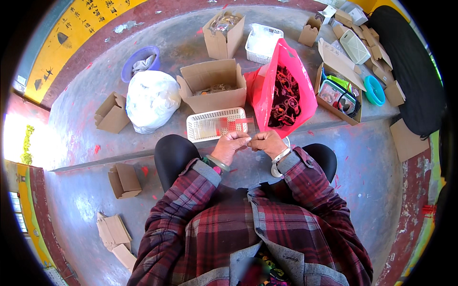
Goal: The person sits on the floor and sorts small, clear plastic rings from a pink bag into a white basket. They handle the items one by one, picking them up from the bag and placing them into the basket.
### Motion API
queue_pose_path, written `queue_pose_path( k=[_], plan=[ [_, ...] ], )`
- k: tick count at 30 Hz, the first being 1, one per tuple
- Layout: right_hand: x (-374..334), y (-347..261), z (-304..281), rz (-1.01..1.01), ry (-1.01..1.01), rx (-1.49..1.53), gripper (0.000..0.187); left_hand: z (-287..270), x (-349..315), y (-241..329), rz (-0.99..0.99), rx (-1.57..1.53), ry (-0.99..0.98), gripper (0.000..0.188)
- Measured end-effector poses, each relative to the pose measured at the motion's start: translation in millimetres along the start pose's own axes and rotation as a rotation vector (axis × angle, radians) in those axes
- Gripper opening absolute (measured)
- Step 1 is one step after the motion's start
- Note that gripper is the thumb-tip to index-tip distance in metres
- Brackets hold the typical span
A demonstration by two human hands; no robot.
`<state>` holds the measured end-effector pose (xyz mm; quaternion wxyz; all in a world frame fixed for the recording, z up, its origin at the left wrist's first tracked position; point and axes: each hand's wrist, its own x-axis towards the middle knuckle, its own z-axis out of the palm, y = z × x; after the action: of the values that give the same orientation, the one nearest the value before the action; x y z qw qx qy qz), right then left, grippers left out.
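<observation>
My left hand (pixel 231 147) and my right hand (pixel 268 143) meet in front of my knees, fingertips pinched together. Whatever they pinch is too small and thin to make out; a faint clear edge shows just beyond the fingers. Right behind my left hand is a white plastic basket (pixel 192 125) holding clear plastic bags (pixel 206 127) with red parts. Beyond my right hand leans a large pink-red plastic bag (pixel 307 102), its mouth wide, filled with dark and reddish looped bands (pixel 285 97).
Cardboard boxes (pixel 217 100) (pixel 112 112) stand on the raised step, near a stuffed white bag (pixel 152 100) and a purple basin (pixel 125 71). At right are a box of assorted goods (pixel 355 117), a teal basket (pixel 374 90) and piled cartons. A small box (pixel 125 181) sits lower left.
</observation>
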<state>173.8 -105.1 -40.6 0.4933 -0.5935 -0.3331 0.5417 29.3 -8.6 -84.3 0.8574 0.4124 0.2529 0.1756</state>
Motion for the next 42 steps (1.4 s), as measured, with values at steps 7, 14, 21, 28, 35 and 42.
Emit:
queue_pose_path(
  k=[7,14,21,28,35,42],
  plan=[
    [5.1,11.6,-3.4,-0.005,0.003,-0.094,0.015,-1.9,-0.1,-3.3,-0.064,-0.063,0.039,0.015],
    [4.5,10.8,-2.7,0.004,0.024,-0.141,0.014,2.2,-3.5,1.4,-0.092,-0.094,0.040,0.015],
    [4.7,11.4,-3.0,-0.018,0.028,-0.188,0.015,4.5,-4.3,0.8,-0.076,-0.106,0.063,0.012],
    [5.2,12.8,-4.4,-0.006,-0.028,-0.098,0.016,7.7,-7.6,2.1,0.018,0.015,0.172,0.012],
    [3.8,12.6,-2.9,0.002,-0.029,-0.066,0.016,10.2,-8.7,1.0,0.041,0.095,0.178,0.014],
    [1.5,9.4,-2.8,0.023,-0.031,-0.029,0.014,4.1,-4.5,-5.1,0.068,0.093,0.104,0.014]
  ],
)
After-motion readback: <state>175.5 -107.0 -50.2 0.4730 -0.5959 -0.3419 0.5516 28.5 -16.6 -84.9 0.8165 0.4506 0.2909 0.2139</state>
